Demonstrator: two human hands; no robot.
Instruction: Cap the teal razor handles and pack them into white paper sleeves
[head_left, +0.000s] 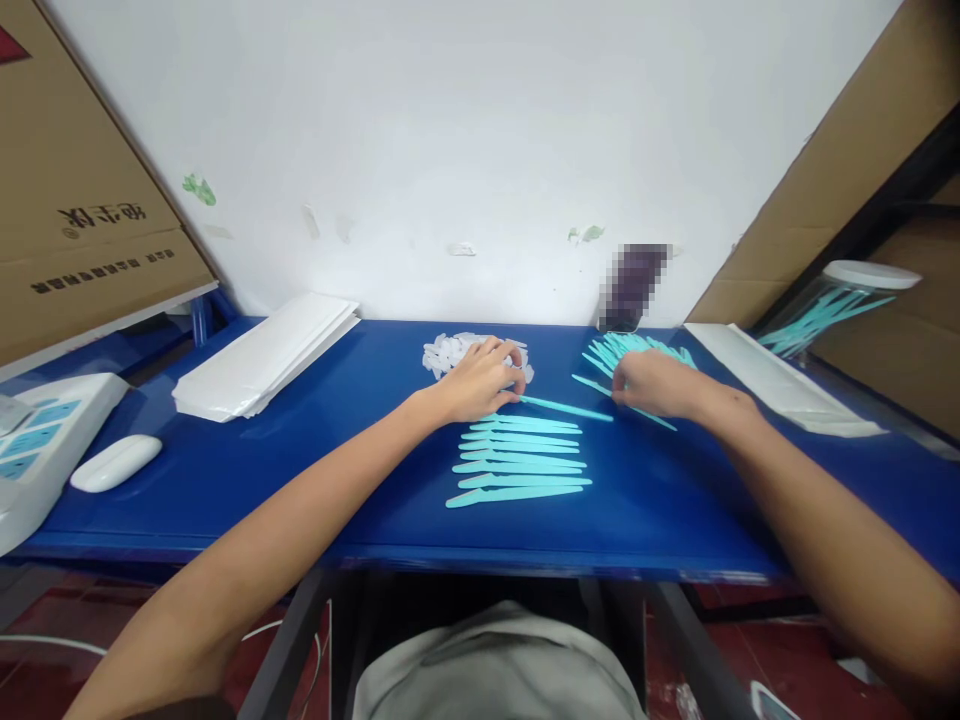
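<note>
My left hand (480, 380) is closed, its fingertips pinching one end of a slim turquoise eyebrow razor (568, 408) that points right. Just behind that hand lies a pile of small translucent white caps (444, 354), partly covered by it. At the right, my right hand (654, 384) has its fingers pressed together on another turquoise razor (591, 383), which slants out on both sides of the fingertips. A heap of loose razors (619, 347) sits behind my right hand, partly hidden. Below my left hand, several razors (521, 467) lie side by side in a column.
White envelopes or bags (266, 355) are stacked at left on the blue table (360, 450), near a white case (116, 463) and a white scale (56, 440). Right are a white strip (787, 385) and a lidded jar of razors (832, 310). A blurred dark object (634, 285) leans on the wall.
</note>
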